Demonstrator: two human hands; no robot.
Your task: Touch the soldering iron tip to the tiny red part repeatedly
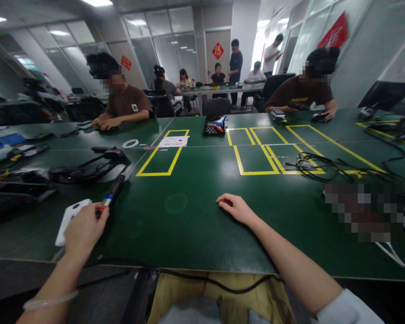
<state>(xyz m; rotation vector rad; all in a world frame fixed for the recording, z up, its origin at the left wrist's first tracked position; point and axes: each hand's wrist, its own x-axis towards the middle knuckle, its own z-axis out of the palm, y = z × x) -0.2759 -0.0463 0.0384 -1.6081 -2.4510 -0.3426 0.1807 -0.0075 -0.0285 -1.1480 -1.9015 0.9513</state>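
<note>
At the left of the table, my left hand [84,227] is closed around the near end of a black rod-shaped tool [115,186] with a blue band and a bit of orange. The tool's exact kind is unclear, and its far end points away from me. Just beside and partly behind that hand lies a white box or pad [65,222] with a dark round spot. My right hand [235,208] rests on the green tabletop near the middle, its fingers loosely curled together with nothing seen in them.
Yellow tape outlines [155,174] mark the green table [195,238]. A white sheet [173,141] and a black tray [213,130] with a blue-white-red item lie farther off. Black cables [310,166] tangle at the right. Two people sit opposite; a black headset-like frame [81,175] is left.
</note>
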